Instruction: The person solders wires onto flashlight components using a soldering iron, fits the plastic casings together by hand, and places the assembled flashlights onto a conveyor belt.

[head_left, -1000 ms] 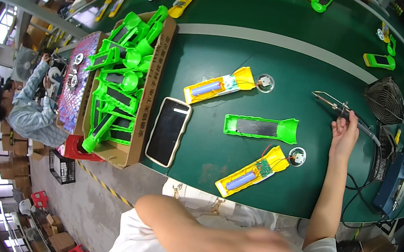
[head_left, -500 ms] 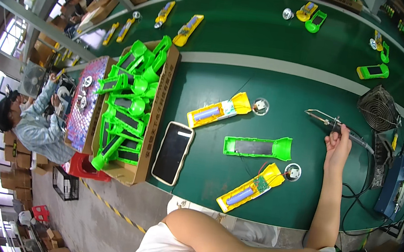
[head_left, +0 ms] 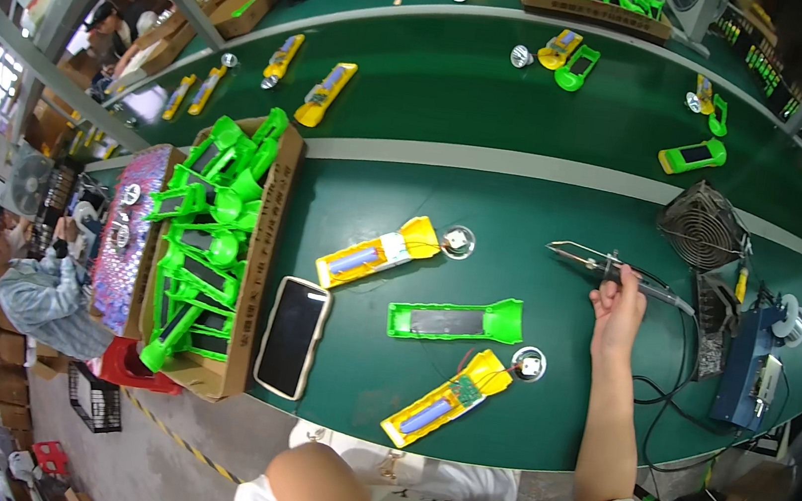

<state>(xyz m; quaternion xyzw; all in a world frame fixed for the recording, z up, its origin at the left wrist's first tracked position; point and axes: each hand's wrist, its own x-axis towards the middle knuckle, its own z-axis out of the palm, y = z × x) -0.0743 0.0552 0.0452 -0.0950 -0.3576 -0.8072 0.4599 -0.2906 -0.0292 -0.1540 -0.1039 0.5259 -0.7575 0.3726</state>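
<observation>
My right hand [head_left: 618, 307] is closed around the handle of a soldering iron [head_left: 609, 267], its metal tip pointing left above the green bench. Only the bent left arm [head_left: 321, 491] shows at the lower edge; my left hand is out of view. Left of the iron lies a yellow flashlight housing [head_left: 381, 253] with a purple battery, beside a round reflector [head_left: 459, 243]. Below it is a green casing [head_left: 456, 319] with a dark panel. Nearest me, another yellow housing [head_left: 448, 400] holds a battery and circuit board, wired to a second reflector [head_left: 529, 364].
A carton [head_left: 264, 264] full of green casings stands left, beside a phone [head_left: 292, 337]. A fan [head_left: 700, 227] and blue soldering station [head_left: 746, 363] with cables stand right. Beyond a pale rail, a green belt [head_left: 441, 85] carries flashlight parts. A co-worker [head_left: 45, 292] sits far left.
The view has tilted, so the bench appears lower and further left. Less of my left arm shows. My right hand keeps its hold on the soldering iron. The co-worker's raised arm has come down.
</observation>
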